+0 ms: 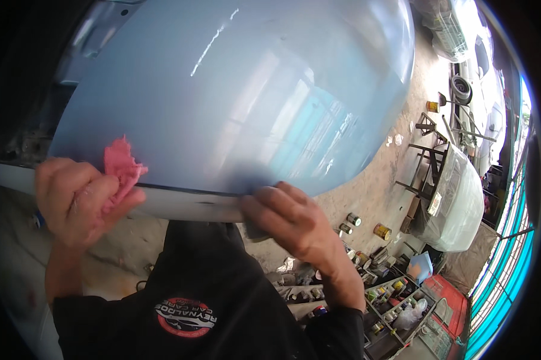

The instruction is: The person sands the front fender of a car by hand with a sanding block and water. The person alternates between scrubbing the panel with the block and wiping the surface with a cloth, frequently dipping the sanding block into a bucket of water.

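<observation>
A glossy blue-grey car hood (222,108) fills the upper middle of the view, with bright reflections across it. My left hand (78,198) is closed around a crumpled pink cloth (123,165), whose ragged end sticks up over the hood's near left edge. My right hand (294,222) bends over the hood's near edge, fingers curled and pressed down. Under those fingers shows a grey piece (257,233), too hidden to name. A pale fender strip (174,204) runs along the near edge, parted from the hood by a dark gap.
Paint cans (382,231) stand on the concrete floor to the right. Beyond them, a plastic-wrapped car panel (459,204) rests beside a dark metal stand (429,168). A crowded shelf of bottles (396,294) is at lower right. A white car (483,90) is farther off.
</observation>
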`<control>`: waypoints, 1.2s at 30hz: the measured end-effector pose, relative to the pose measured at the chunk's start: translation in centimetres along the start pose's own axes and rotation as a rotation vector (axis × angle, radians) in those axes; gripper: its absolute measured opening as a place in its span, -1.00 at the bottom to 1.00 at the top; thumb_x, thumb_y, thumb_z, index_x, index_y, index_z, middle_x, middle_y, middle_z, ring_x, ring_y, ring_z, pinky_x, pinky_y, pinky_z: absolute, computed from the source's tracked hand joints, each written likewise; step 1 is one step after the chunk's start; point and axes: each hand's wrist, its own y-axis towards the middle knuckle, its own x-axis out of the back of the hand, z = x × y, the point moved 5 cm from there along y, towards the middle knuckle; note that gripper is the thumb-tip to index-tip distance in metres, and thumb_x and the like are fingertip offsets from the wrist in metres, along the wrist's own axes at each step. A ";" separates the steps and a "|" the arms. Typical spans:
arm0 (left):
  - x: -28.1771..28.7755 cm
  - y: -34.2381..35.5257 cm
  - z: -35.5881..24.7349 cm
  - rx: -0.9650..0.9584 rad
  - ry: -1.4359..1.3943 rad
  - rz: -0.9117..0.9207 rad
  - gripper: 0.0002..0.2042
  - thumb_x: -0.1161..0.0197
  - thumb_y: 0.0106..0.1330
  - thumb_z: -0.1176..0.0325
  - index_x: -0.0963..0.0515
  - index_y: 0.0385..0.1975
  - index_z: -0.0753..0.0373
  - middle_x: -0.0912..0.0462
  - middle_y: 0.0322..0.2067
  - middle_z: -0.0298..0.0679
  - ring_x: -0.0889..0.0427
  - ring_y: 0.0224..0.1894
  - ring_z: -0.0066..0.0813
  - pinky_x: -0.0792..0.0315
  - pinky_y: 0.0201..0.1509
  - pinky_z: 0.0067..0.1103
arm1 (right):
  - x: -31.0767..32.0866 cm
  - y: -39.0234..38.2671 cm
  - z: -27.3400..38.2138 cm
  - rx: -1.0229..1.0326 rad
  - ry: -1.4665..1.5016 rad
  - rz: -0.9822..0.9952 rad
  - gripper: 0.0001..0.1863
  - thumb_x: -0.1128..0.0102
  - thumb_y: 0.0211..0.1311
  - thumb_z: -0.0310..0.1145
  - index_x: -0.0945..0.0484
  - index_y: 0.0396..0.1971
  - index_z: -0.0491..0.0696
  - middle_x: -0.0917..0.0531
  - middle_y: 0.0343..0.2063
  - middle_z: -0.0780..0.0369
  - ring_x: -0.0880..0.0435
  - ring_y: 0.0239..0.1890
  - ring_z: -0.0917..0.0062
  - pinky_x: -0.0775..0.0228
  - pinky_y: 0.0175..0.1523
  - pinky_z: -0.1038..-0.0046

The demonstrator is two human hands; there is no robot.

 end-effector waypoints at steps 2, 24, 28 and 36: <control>0.2 -0.1 -0.1 0.002 -0.031 0.003 -0.64 -0.69 0.05 0.42 -0.59 -0.26 0.16 -0.54 -0.26 -0.28 -0.48 -0.25 -0.19 -0.38 -0.25 -0.31 | 0.7 -3.5 -2.0 -0.138 -0.121 0.048 -0.57 -0.29 0.04 -0.48 -0.67 -0.01 -0.18 -0.67 -0.03 0.11 -0.69 -0.04 0.24 -0.63 0.04 0.25; -0.3 1.6 -0.2 0.041 0.003 -0.078 -0.63 -0.64 -0.13 0.52 -0.48 -0.51 0.07 -0.49 -0.44 -0.40 -0.44 -0.40 -0.30 -0.29 -0.31 -0.44 | -1.7 4.3 2.8 0.115 -0.074 -0.029 -0.46 -0.43 -0.09 -0.50 -0.64 0.02 -0.21 -0.67 -0.07 0.09 -0.71 -0.19 0.22 -0.63 -0.07 0.24; -0.9 2.3 -0.9 0.010 -0.014 -0.094 -0.64 -0.64 -0.11 0.51 -0.50 -0.50 0.09 -0.52 -0.42 -0.39 -0.45 -0.37 -0.31 -0.32 -0.31 -0.44 | 0.0 -0.4 -0.1 -0.016 -0.164 -0.115 -0.66 -0.25 0.06 -0.48 -0.66 -0.11 -0.21 -0.59 -0.21 0.17 -0.64 -0.18 0.32 -0.57 -0.07 0.31; -0.9 1.5 -0.2 0.030 -0.012 -0.109 -0.65 -0.65 -0.10 0.50 -0.52 -0.47 0.09 -0.53 -0.40 -0.40 -0.45 -0.34 -0.31 -0.34 -0.30 -0.45 | -0.1 1.1 0.5 -0.065 -0.056 -0.106 -0.54 -0.41 -0.08 -0.58 -0.71 -0.05 -0.16 -0.70 -0.14 0.13 -0.74 -0.17 0.20 -0.67 -0.10 0.25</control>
